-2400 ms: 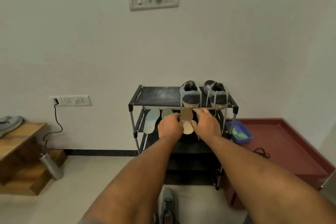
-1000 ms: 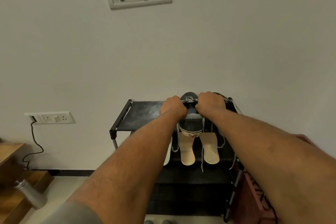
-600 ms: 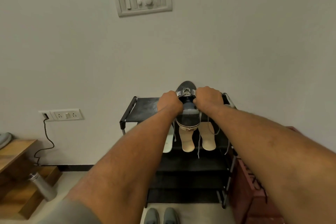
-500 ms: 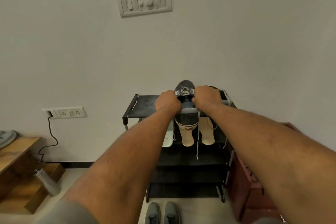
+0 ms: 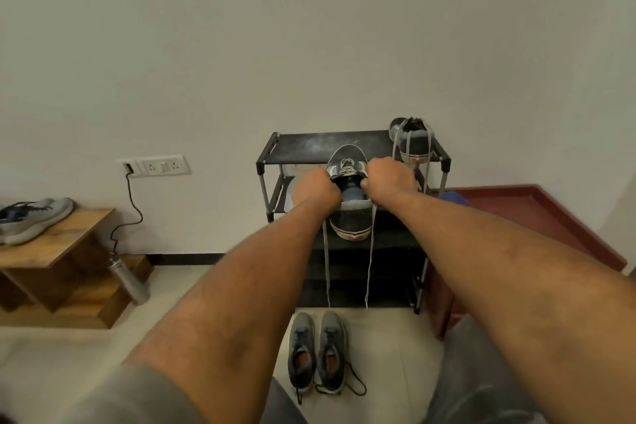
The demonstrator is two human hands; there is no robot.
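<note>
Gripping a dark sneaker (image 5: 349, 217) from both sides, the left hand (image 5: 315, 188) and the right hand (image 5: 390, 177) are holding it in the air just in front of the rack's (image 5: 309, 146) top front edge. Its toe is pointing at the wall and its heel is hanging down toward the person. Both sets of fingers are curling tight over the sneaker's opening beside the lacing, clamped on its sides. Two loose laces (image 5: 325, 268) are dangling from it, their ends hanging just above a grey pair (image 5: 316, 351) that is standing on the floor before the rack. A second sneaker (image 5: 411, 144) is sitting at the right end of the rack's top shelf, its own laces trailing over the front edge. Off to the left, a bottle (image 5: 129, 282) is leaning against a wooden counter (image 5: 65, 237).
</note>
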